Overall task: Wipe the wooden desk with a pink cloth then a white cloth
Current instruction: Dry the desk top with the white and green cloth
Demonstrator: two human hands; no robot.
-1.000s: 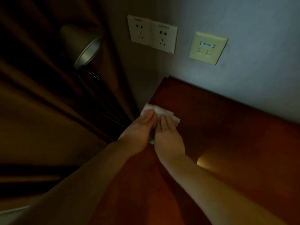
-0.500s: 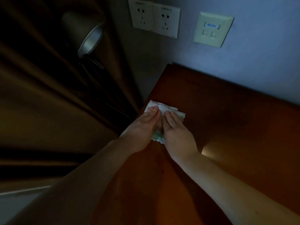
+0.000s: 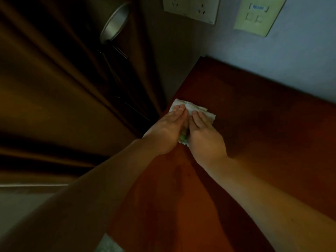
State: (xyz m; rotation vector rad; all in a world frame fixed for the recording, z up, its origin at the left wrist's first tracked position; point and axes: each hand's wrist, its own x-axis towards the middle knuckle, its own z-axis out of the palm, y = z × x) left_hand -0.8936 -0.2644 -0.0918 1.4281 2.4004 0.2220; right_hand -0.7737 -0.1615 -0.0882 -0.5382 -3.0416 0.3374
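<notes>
Two-handed press on a white cloth (image 3: 194, 107), crumpled, at the left edge of the wooden desk (image 3: 254, 133), near the far left corner but short of it. Left hand (image 3: 169, 130) released and flat, fingers straight and together, laid over the cloth's left part right along the desk edge. Right hand (image 3: 203, 135) likewise released and flat, fingers straight, laid over the cloth's right part. Side by side, nearly touching, both palms down, neither curled round the fabric. Cloth showing beyond the fingertips and past the outer side of the right hand; also a small bunched bit with a greenish tint between the heels of the two hands. Both forearms bare, reaching in from the near side, the left one crossing over the desk's left edge.

Far edge of the desk against a pale wall (image 3: 300, 60). On that wall above the far left corner, a double socket plate (image 3: 190, 8), partly cut off by the top of the view, and to its right a yellowish data plate (image 3: 258, 15). Off the desk's left edge, a lamp (image 3: 114, 22) with a round metal shade, in front of a brown curtain (image 3: 54, 88) in heavy folds. Below the curtain, a strip of grey floor (image 3: 18, 206). Dim light throughout, details in the dark area under the lamp not legible.
</notes>
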